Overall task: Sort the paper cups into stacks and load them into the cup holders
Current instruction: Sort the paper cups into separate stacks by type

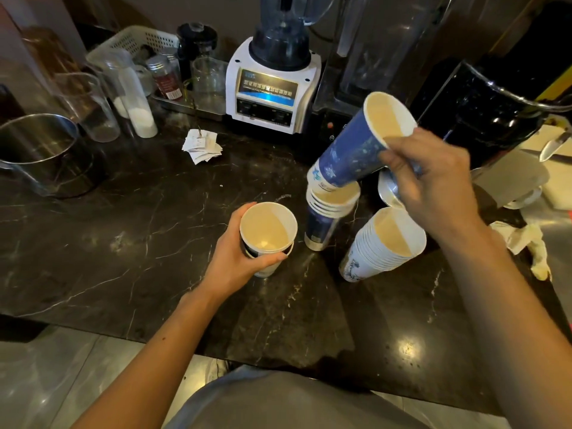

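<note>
Black veined stone worktop (pixel 123 243): its near edge is running under both forearms, with bare room lying left and centre.

Left hand (pixel 235 258): it is gripping a short stack of white cups (pixel 268 233), fingers curled round the wall and the base sitting on the stone. The grip is looking secure, and the edge is staying well clear.

Tall white stack (pixel 387 246): it is standing unheld and leaning, near the right forearm. A sweep of that arm is likely to be what topples it.

Blue stack (pixel 328 218): it is standing upright between the two white stacks.

Right hand (pixel 433 181): it is pinching a blue cup (pixel 356 150) at the rim and holding it tilted, base at the blue stack's mouth. Pushing it in at this slant is risking a jam, or a knock into the leaning neighbour.

Far side: a blender (pixel 272 88) and a black vessel (pixel 483 109) are crowding the back, and a knife (pixel 554 147) is lying at far right. Room for lifting is lying upward and leftward only.

Cup holders: none is showing clearly.
</note>
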Demonstrator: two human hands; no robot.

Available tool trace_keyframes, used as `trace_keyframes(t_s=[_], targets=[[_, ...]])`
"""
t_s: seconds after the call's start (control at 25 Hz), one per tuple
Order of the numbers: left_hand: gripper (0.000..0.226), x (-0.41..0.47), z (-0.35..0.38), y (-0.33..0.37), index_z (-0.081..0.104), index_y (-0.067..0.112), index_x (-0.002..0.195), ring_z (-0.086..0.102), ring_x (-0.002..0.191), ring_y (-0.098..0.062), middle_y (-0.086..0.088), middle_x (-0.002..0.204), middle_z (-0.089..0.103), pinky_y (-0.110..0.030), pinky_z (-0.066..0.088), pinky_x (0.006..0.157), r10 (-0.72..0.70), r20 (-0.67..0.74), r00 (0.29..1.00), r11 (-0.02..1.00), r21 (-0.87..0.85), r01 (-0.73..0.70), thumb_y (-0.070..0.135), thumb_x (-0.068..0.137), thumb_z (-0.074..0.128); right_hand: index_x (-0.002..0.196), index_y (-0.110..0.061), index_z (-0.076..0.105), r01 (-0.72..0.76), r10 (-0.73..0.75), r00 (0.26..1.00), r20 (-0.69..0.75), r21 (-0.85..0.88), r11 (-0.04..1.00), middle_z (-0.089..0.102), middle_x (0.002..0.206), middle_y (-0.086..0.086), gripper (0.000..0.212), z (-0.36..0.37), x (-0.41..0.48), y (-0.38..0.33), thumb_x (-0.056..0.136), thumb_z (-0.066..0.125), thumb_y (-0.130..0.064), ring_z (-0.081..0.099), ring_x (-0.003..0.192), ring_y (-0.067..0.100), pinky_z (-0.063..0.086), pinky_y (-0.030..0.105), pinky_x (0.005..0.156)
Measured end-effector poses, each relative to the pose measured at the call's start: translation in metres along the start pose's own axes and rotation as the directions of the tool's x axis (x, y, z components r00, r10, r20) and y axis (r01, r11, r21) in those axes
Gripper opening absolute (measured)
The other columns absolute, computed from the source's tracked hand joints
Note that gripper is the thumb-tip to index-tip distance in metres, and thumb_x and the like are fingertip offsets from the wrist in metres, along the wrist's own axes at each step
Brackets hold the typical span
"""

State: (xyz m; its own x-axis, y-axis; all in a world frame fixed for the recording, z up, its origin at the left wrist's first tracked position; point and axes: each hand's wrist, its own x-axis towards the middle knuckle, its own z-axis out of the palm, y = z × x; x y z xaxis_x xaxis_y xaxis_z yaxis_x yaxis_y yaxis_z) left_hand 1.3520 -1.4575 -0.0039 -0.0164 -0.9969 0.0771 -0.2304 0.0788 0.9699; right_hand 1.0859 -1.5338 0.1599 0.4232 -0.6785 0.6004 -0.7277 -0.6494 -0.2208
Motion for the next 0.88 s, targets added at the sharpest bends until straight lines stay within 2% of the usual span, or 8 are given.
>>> trace_keyframes(t_s=[0.12, 0.24, 0.32, 0.44, 0.52, 0.68, 0.76, 0.88], targets=[[0.091, 0.000, 0.000, -0.001, 0.028, 0.053, 0.136, 0.042, 0.126, 0.014, 0.044, 0.129, 0.043, -0.001, 0.036, 0.095, -0.009, -0.001, 1.000, 1.000, -0.009, 0.009, 0.053, 0.064, 0.084, 0.109, -0.001, 0.072, -0.013, 0.014, 0.998, 0.063, -0.019, 1.000, 0.073, 0.098, 0.014, 0.019, 0.016, -0.015, 0.009, 0.095, 0.064, -0.009, 0.066, 0.093, 0.029, 0.038, 0.037, 0.109], [0.092, -0.002, 0.000, -0.003, 0.028, 0.050, 0.137, 0.043, 0.127, 0.011, 0.042, 0.129, 0.043, -0.004, 0.037, 0.098, -0.008, -0.001, 1.000, 1.000, -0.006, 0.008, 0.052, 0.065, 0.085, 0.113, -0.004, 0.071, -0.031, 0.029, 0.998, 0.057, 0.033, 0.999, 0.072, 0.100, 0.012, 0.025, 0.018, -0.018, 0.011, 0.096, 0.059, -0.017, 0.065, 0.095, 0.027, 0.043, 0.031, 0.098], [0.091, -0.002, 0.001, -0.002, 0.028, 0.050, 0.137, 0.042, 0.126, 0.013, 0.045, 0.128, 0.041, -0.003, 0.036, 0.098, -0.006, -0.005, 1.000, 1.000, 0.000, 0.006, 0.052, 0.065, 0.084, 0.113, -0.007, 0.071, -0.025, 0.024, 0.989, 0.145, 0.001, 1.000, 0.072, 0.097, 0.010, 0.023, 0.022, -0.022, 0.009, 0.095, 0.060, -0.018, 0.063, 0.095, 0.028, 0.047, 0.038, 0.091], [0.091, -0.001, 0.002, -0.002, 0.028, 0.047, 0.137, 0.041, 0.124, 0.016, 0.047, 0.126, 0.041, -0.001, 0.036, 0.096, -0.005, -0.007, 1.000, 1.000, -0.002, 0.005, 0.047, 0.064, 0.084, 0.119, -0.013, 0.069, -0.044, 0.056, 0.852, 0.521, -0.036, 0.998, 0.071, 0.101, 0.006, 0.024, 0.040, -0.031, 0.000, 0.100, 0.056, -0.020, 0.061, 0.100, 0.028, 0.041, 0.043, 0.099], [0.093, -0.002, 0.003, -0.002, 0.029, 0.042, 0.139, 0.042, 0.125, 0.014, 0.046, 0.126, 0.042, -0.002, 0.036, 0.097, 0.000, -0.005, 1.000, 1.000, 0.000, 0.000, 0.045, 0.065, 0.085, 0.127, -0.016, 0.064, -0.077, 0.093, 0.764, 0.639, -0.053, 0.996, 0.068, 0.114, 0.005, 0.030, 0.051, -0.035, -0.006, 0.102, 0.050, -0.025, 0.057, 0.112, 0.024, 0.029, 0.039, 0.112], [0.097, -0.001, 0.002, 0.000, 0.031, 0.034, 0.143, 0.044, 0.128, 0.008, 0.042, 0.129, 0.044, -0.006, 0.038, 0.099, 0.000, -0.014, 1.000, 1.000, -0.009, 0.000, 0.044, 0.065, 0.088, 0.133, -0.017, 0.059, 0.072, -0.082, 0.921, 0.381, 0.041, 0.997, 0.062, 0.126, 0.001, 0.038, 0.057, -0.030, -0.036, 0.099, 0.055, -0.034, 0.052, 0.117, 0.018, 0.042, 0.032, 0.097], [0.096, -0.002, 0.003, -0.003, 0.033, 0.034, 0.142, 0.047, 0.127, 0.004, 0.037, 0.130, 0.048, -0.010, 0.040, 0.100, -0.003, -0.009, 1.000, 1.000, -0.017, 0.003, 0.045, 0.064, 0.087, 0.127, -0.019, 0.064, 0.138, -0.203, 0.859, 0.471, 0.169, 0.976, 0.066, 0.119, -0.002, 0.036, 0.068, -0.028, -0.053, 0.097, 0.057, -0.038, 0.054, 0.113, 0.015, 0.038, 0.029, 0.103], [0.086, -0.006, 0.006, -0.005, 0.034, 0.046, 0.134, 0.047, 0.122, 0.013, 0.044, 0.123, 0.049, -0.003, 0.038, 0.094, -0.029, -0.005, 1.000, 0.999, -0.019, 0.028, 0.047, 0.065, 0.086, 0.110, -0.023, 0.072, 0.078, -0.195, 0.691, 0.696, 0.196, 0.977, 0.070, 0.106, -0.003, 0.024, 0.085, -0.028, -0.063, 0.098, 0.056, -0.036, 0.058, 0.104, 0.018, 0.043, 0.044, 0.103]])
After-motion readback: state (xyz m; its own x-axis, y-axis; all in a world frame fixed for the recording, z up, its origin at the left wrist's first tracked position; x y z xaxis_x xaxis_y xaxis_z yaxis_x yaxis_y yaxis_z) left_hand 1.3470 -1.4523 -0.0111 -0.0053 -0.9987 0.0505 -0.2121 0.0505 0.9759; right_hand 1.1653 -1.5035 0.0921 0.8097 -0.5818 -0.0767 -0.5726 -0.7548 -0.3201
